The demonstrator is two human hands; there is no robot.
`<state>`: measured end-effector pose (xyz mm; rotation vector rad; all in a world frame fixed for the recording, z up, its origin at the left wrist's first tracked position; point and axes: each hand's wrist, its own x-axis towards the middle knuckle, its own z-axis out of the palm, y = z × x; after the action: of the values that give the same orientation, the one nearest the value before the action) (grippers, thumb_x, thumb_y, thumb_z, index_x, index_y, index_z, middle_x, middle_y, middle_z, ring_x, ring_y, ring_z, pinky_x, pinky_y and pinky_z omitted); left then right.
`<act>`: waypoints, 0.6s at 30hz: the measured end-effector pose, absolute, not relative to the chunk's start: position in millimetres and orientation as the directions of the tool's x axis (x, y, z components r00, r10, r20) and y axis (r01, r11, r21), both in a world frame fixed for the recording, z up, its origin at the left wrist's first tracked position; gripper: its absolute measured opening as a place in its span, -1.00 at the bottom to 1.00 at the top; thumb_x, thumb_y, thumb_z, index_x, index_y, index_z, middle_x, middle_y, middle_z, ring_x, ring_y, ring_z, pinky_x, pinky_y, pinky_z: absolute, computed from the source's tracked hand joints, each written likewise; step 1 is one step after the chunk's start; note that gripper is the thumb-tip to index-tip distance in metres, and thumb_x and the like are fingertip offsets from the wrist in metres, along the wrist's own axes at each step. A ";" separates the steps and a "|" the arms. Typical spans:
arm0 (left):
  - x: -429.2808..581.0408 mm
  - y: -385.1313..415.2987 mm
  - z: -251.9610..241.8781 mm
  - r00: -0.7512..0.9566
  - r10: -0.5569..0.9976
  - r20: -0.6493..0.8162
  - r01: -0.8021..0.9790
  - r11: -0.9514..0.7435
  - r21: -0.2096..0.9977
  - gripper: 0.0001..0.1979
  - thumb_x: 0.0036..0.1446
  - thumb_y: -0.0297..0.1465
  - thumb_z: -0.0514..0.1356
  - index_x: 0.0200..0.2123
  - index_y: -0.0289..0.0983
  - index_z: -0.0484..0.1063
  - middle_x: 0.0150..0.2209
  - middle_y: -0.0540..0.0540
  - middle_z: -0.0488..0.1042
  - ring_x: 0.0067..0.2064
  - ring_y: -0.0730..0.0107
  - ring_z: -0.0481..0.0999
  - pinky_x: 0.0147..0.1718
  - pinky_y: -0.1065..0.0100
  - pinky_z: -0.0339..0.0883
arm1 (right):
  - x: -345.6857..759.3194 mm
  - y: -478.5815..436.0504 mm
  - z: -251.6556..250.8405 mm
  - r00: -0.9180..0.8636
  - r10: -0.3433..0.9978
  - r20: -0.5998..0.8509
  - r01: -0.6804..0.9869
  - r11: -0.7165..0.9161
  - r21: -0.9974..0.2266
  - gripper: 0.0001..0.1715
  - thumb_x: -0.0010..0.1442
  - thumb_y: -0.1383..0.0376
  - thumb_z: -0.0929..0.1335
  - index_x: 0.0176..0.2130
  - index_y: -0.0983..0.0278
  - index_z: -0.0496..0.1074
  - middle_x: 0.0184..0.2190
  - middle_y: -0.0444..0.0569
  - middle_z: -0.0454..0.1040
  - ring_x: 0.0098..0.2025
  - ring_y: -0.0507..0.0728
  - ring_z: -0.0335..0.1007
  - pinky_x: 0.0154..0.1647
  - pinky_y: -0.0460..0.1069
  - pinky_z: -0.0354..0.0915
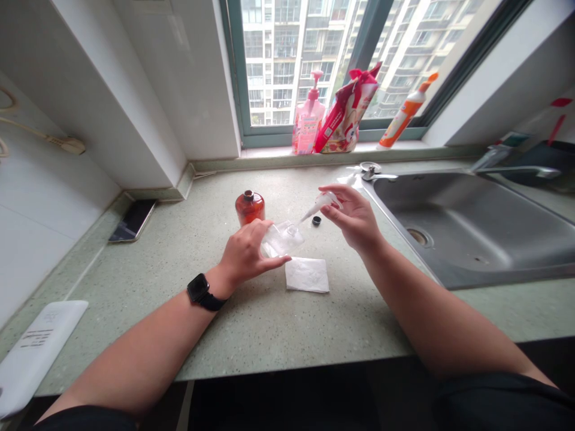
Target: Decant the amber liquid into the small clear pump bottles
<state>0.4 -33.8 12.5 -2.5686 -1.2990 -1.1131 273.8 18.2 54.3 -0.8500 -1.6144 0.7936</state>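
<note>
My left hand (pixel 246 251) is closed around a clear plastic bottle (pixel 284 239), tilted with its mouth toward the right. Between the thumb and fingers of my right hand (pixel 353 216) is a translucent funnel (pixel 320 205). Its narrow spout points down-left, close to the bottle's mouth; whether they touch I cannot tell. Just behind my left hand stands an amber bottle (pixel 250 208), uncapped, its lower part hidden. A small black cap (pixel 317 221) lies on the counter between my hands. Below them is a folded white tissue (pixel 308 276).
A steel sink (pixel 458 239) with a faucet is set in the counter (pixel 269 335) at right. On the windowsill stand a pink pump bottle (pixel 308 126), a red and white bag (pixel 348 114) and an orange-white bottle (pixel 406 114). A phone (pixel 133 221) and a white device (pixel 40 353) lie left.
</note>
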 end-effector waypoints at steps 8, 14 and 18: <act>0.3 -34.7 14.2 0.390 0.674 0.628 0.709 -0.654 0.262 -0.29 0.19 0.18 0.35 0.10 -0.27 0.39 -0.11 -0.18 0.59 -0.15 0.15 0.64 -0.16 0.16 0.57 | 272.3 18.2 54.7 -0.132 0.872 0.472 0.084 0.484 -0.871 -0.49 0.13 -0.12 0.59 -0.02 0.03 0.57 -0.15 -0.08 0.57 -0.11 0.17 0.52 0.00 0.14 0.52; -0.3 -34.5 14.1 0.378 0.678 0.630 0.698 -0.656 0.287 -0.29 0.18 0.17 0.37 0.12 -0.24 0.38 -0.09 -0.17 0.60 -0.15 0.15 0.65 -0.15 0.17 0.58 | 274.2 23.6 49.3 -0.144 0.877 0.459 0.091 0.474 -0.876 -0.46 0.15 -0.15 0.57 0.01 0.04 0.56 -0.14 -0.08 0.57 -0.12 0.16 0.52 -0.05 0.12 0.53; -0.6 -34.5 14.1 0.355 0.689 0.632 0.691 -0.648 0.319 -0.29 0.17 0.17 0.38 0.14 -0.22 0.38 -0.09 -0.15 0.60 -0.15 0.16 0.65 -0.16 0.18 0.58 | 278.2 28.0 48.7 -0.183 0.877 0.445 0.094 0.466 -0.880 -0.46 0.15 -0.12 0.58 0.01 0.06 0.57 -0.18 -0.08 0.56 -0.14 0.16 0.52 -0.08 0.10 0.53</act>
<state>-0.6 -34.5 14.1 -2.5834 -1.3165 -1.2022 278.2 28.0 48.7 -0.8603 -1.6098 0.8859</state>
